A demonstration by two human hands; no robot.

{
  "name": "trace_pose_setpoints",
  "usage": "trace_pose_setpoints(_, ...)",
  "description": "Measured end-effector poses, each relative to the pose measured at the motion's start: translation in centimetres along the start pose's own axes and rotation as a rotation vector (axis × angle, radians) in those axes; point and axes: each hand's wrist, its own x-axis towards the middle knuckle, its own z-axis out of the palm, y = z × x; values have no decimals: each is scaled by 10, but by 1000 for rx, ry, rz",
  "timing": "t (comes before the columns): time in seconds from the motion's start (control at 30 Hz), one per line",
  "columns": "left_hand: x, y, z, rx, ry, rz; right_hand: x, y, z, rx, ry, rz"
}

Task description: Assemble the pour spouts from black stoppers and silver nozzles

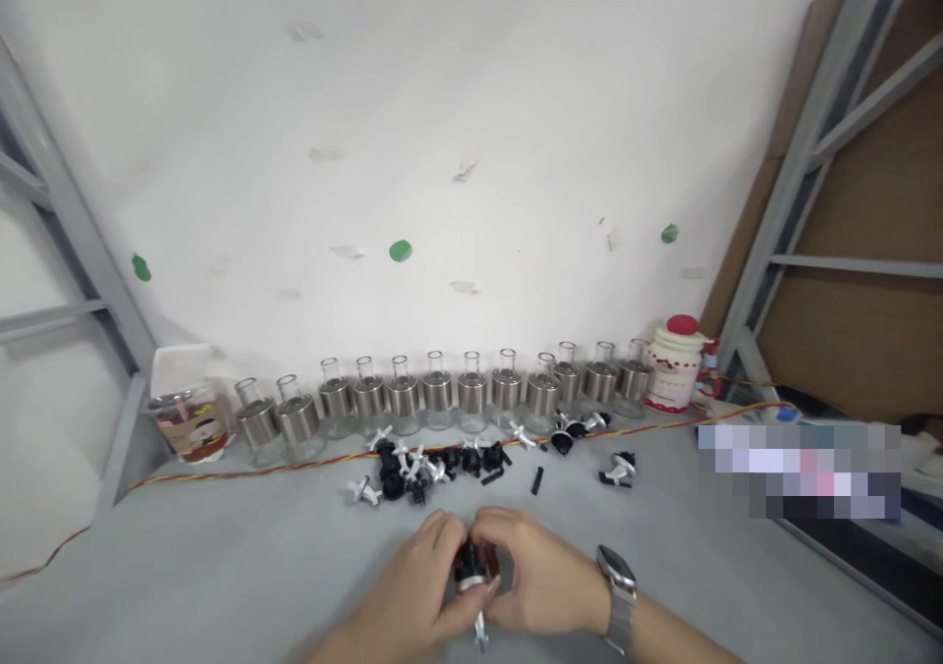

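Note:
A black and silver bottle pour spout [470,564] is held between my two hands near the front of the table. My left hand [413,581] is closed around its left side, the thumb laid over the silver part. From the right, my right hand [541,568] closes on it with bent fingers, which partly hide it. A silver tip sticks out below the thumbs. Beyond my hands lies a heap of similar black and silver pour spouts [418,468]. A small black strip [537,480] and a lone spout [621,468] lie to the right.
Several glass bottles with metal sleeves [437,389] stand in a row along the white wall. A lidded cream jar [673,367] is at their right end, a printed cup [193,423] at their left. Twisted red and yellow wire [295,463] crosses the table. Grey metal posts [792,163] flank the table.

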Motion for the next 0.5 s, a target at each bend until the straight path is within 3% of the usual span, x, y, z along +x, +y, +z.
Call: trace_pose_setpoints(0.5, -1, 9, -1, -128, -8, -11, 0, 2, 7, 95, -38, 32)
